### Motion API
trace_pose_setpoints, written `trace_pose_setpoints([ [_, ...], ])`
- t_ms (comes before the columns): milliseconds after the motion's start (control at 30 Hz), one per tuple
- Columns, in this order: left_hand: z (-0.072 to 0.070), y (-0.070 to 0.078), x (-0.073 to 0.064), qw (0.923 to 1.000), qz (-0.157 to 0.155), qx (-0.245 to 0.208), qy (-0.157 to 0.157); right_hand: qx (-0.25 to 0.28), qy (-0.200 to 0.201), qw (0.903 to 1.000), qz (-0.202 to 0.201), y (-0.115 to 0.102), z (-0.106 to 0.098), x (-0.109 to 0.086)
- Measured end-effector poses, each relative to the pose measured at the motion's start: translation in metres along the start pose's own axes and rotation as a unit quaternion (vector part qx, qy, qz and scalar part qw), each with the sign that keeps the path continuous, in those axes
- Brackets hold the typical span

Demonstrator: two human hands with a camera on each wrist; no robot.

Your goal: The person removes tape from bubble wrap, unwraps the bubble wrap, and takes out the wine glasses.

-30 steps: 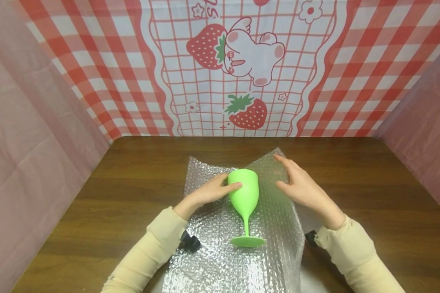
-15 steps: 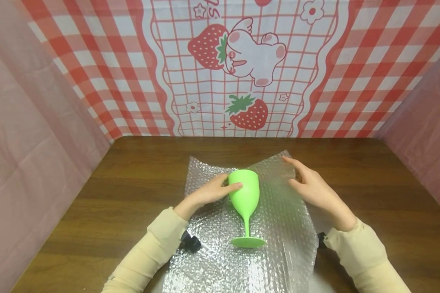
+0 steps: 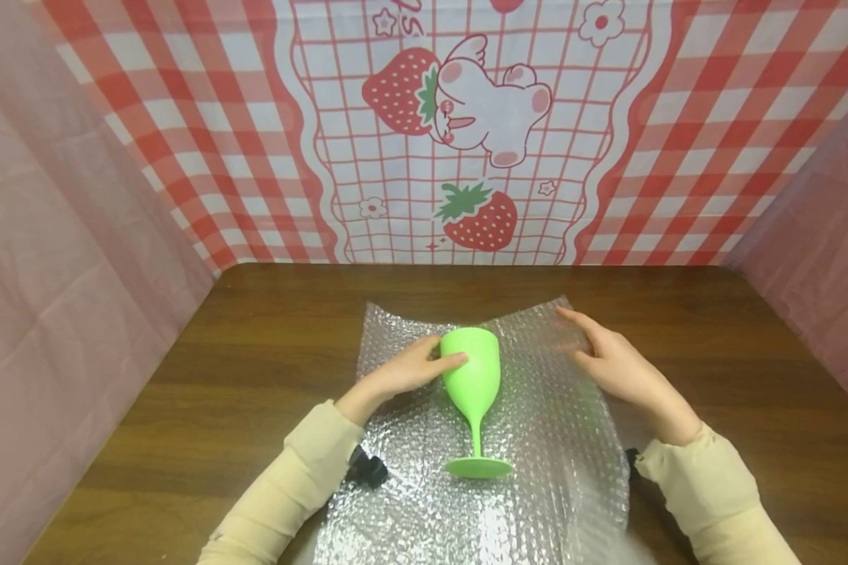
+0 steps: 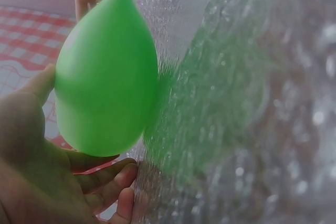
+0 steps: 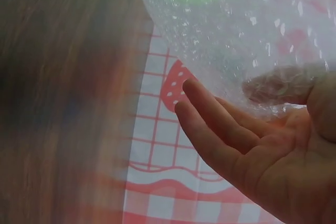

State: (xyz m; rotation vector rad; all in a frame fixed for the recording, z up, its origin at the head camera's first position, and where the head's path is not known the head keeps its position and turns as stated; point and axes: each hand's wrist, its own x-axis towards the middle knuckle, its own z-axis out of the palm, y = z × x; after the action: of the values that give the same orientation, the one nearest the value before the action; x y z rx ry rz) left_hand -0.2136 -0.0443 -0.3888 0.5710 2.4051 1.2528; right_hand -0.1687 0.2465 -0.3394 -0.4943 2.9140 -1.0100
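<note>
A bright green plastic goblet (image 3: 472, 380) lies on its side on a sheet of bubble wrap (image 3: 424, 510), rim away from me and foot toward me. My left hand (image 3: 408, 370) holds the bowl, thumb over its upper side and fingers near the rim; in the left wrist view its fingers curl beside the goblet (image 4: 105, 77). At the wrap's far right corner is my right hand (image 3: 618, 362), its fingers extended along the edge. The right wrist view shows that thumb behind the clear bubble wrap (image 5: 205, 35), with the other fingers (image 5: 220, 129) fairly straight.
Under the wrap is a brown wooden table (image 3: 254, 377). A red-and-white checked cloth (image 3: 685, 157) with strawberries hangs behind it, and pink drapes (image 3: 63, 235) stand at both sides. Black wrist devices (image 3: 369, 468) sit beneath the sleeves.
My right hand has moved to the right, and the raised right side of the bubble wrap has spread outward and lower with it. The left hand and the goblet have stayed in place.
</note>
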Motion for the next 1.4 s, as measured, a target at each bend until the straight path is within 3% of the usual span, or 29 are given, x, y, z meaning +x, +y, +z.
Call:
trace_pose_setpoints([
  [500, 0.001, -0.003, 0.000, 0.9999, 0.009, -0.011, -0.006, -0.068, -0.001, 0.9971, -0.034, 0.005, -0.003, -0.002],
  [767, 0.001, -0.003, -0.001, 0.9999, -0.003, -0.012, -0.008, -0.111, 0.001, 0.9879, -0.108, 0.013, 0.000, -0.004],
  [1000, 0.001, -0.001, -0.002, 0.9998, -0.005, -0.014, -0.009, -0.136, -0.054, 0.9855, -0.086, 0.014, -0.001, -0.004],
  [1400, -0.001, -0.003, 0.000, 0.9995, 0.006, -0.025, -0.020, -0.126, -0.077, 0.9870, -0.063, 0.025, -0.002, -0.006],
])
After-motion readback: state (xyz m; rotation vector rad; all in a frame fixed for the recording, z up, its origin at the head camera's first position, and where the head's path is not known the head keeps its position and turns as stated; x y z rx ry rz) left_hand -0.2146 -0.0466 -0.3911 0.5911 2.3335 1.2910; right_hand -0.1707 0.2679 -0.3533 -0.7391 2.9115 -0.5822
